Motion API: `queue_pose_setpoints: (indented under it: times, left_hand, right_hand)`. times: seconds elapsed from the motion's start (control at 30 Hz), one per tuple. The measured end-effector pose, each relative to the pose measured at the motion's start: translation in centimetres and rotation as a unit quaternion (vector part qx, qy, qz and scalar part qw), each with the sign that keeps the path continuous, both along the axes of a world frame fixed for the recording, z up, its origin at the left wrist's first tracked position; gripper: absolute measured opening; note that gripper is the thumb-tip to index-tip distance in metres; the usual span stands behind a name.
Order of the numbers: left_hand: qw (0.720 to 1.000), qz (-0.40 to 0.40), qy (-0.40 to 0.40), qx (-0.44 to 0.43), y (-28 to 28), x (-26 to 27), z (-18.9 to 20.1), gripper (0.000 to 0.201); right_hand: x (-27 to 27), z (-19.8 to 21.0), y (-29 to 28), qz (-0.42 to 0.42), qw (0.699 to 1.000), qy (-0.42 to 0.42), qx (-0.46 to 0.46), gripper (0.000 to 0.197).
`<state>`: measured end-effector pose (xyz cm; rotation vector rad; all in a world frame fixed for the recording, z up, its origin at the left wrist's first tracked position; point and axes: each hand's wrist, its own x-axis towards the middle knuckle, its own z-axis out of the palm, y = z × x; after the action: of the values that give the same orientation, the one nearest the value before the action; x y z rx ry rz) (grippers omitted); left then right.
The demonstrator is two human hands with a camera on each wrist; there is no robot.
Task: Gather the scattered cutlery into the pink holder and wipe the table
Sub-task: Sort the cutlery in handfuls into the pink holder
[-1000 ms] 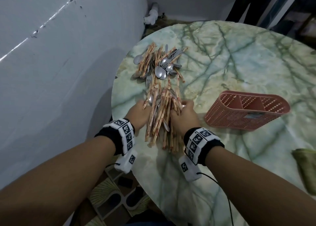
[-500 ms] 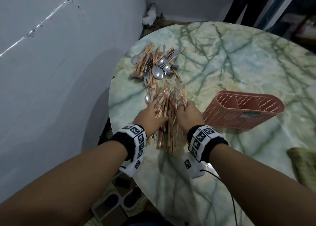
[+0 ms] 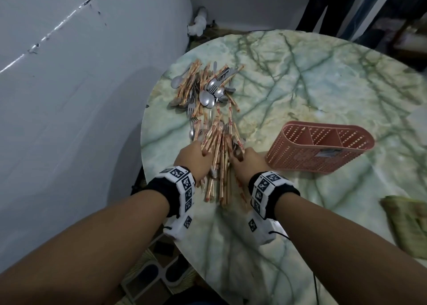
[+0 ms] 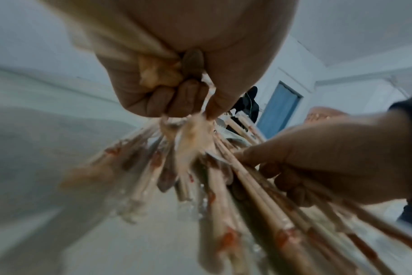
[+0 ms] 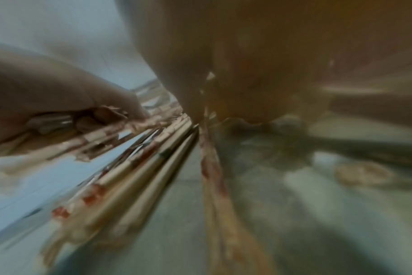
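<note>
A bundle of paper-wrapped chopsticks mixed with a few metal spoons lies between my two hands near the table's left edge. My left hand grips its left side, fingers curled round the wrappers. My right hand grips the right side; its fingers curl round the sticks. Farther back a loose heap of spoons, forks and wrapped chopsticks stays on the marble. The pink holder lies on its side just right of my right hand, its compartments showing nothing inside.
The round green-veined marble table stands close to a grey wall on the left. A green cloth lies at the right edge. Patterned floor tiles show below the table's near left rim.
Both hands have closed in on the near bundle, pressing the chopsticks tighter together. The view shifted slightly; the far heap and the holder have not moved.
</note>
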<state>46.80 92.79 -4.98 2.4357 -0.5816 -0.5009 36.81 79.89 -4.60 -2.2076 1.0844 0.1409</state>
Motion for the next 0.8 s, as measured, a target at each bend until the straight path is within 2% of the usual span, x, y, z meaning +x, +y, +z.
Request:
queue_pose_setpoints:
  times: [0.07, 0.17, 0.33, 0.47, 0.57, 0.67, 0.8]
  left_hand:
    - [0.999, 0.025, 0.013, -0.032, 0.1, -0.3, 0.2, 0.025]
    - [0.999, 0.015, 0.001, -0.043, 0.2, -0.8, 0.5, 0.026]
    - [0.998, -0.026, -0.015, -0.049, -0.6, -2.0, 0.8, 0.045]
    - [0.999, -0.045, -0.007, -0.005, -2.1, -2.9, 0.1, 0.041]
    - [0.999, -0.039, -0.004, 0.002, -2.6, -3.5, -0.1, 0.032]
    - [0.998, -0.052, -0.014, -0.021, -2.2, -3.7, 0.3, 0.033]
    - [0.998, -0.046, 0.009, -0.044, -1.1, -3.5, 0.9, 0.065]
  right_hand:
    - [0.1, -0.5, -0.1, 0.019, 1.000, -0.002, -0.001, 0.031]
    - [0.0, -0.3, -0.1, 0.027, 0.999, -0.017, 0.001, 0.031]
    - [-0.2, 1.0, -0.2, -0.061, 0.988, -0.137, 0.041, 0.027]
    - [-0.6, 1.7, -0.4, -0.087, 0.974, -0.203, 0.050, 0.026]
    - [-1.0, 1.3, -0.4, -0.091, 0.973, -0.207, 0.051, 0.022]
    - [-1.6, 0.5, -0.1, -0.090, 0.976, -0.190, 0.056, 0.017]
    - [-1.7, 0.0, 0.2, -0.088, 0.983, -0.149, 0.063, 0.017]
